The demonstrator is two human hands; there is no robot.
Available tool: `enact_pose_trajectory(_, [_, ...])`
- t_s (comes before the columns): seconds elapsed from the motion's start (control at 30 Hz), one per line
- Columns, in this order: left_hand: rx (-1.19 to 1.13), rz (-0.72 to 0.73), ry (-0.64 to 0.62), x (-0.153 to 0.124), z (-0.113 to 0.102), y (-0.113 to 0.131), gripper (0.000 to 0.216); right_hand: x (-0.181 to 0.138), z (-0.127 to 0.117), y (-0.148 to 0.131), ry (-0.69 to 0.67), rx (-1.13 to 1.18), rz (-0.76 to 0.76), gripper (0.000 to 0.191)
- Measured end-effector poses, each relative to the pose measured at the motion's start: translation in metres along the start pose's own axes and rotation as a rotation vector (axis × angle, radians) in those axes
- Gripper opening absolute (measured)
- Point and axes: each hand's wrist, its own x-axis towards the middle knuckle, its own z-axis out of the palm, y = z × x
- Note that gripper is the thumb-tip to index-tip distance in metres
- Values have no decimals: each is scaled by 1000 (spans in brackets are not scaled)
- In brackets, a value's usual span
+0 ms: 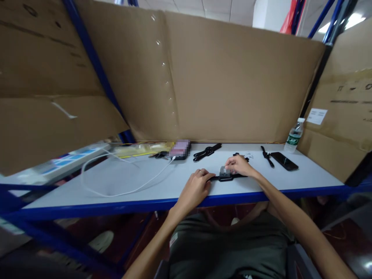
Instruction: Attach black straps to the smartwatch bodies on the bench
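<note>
A black smartwatch (226, 179) lies on the table in front of me, its strap stretched out to both sides. My left hand (198, 185) is at the strap's left end, with the fingers bent and the fingertips pinching the strap. My right hand (239, 165) pinches a small grey see-through square (223, 171) over the watch face. Whether that square touches the watch I cannot tell. Small dark and shiny bits lie just behind my right hand, partly hidden by it.
Black watch straps (207, 152) lie at the back, another (267, 157) at the right. A black phone (284, 161) and a water bottle (294, 136) stand near the right wall. A white cable (128, 193) curves from a plugged-in device (180, 149). Cardboard (232, 85) encloses the table.
</note>
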Motion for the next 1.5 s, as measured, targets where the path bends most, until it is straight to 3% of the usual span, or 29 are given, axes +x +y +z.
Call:
enact_pose_trajectory(0.17, [-25,-20,-9,2,-1,1,51,-3,-1,-1,-22,-35,27,4])
enact_pose_trajectory(0.47, [25,49,-19,3,-3,4,48,-3,-7,13,-62,-173,-92,16])
enact_pose_trajectory(0.7, [27,65,-4,3,-1,3,48,-3,-8,15,-105,-245,-61,19])
enact_pose_trajectory(1.13, [82,65,-34,2,-7,10,45,-8,-9,10,-82,-147,-52,22])
enact_pose_trajectory(1.23, [84,50,-52,2,-8,11,42,-2,-29,6,121,-54,-93,28])
enact_pose_trajectory(1.33, [71,46,-48,2,-8,10,42,14,-65,6,329,-80,-127,28])
enact_pose_trajectory(1.5, [63,45,-31,2,-3,5,41,38,-120,22,468,-579,11,24])
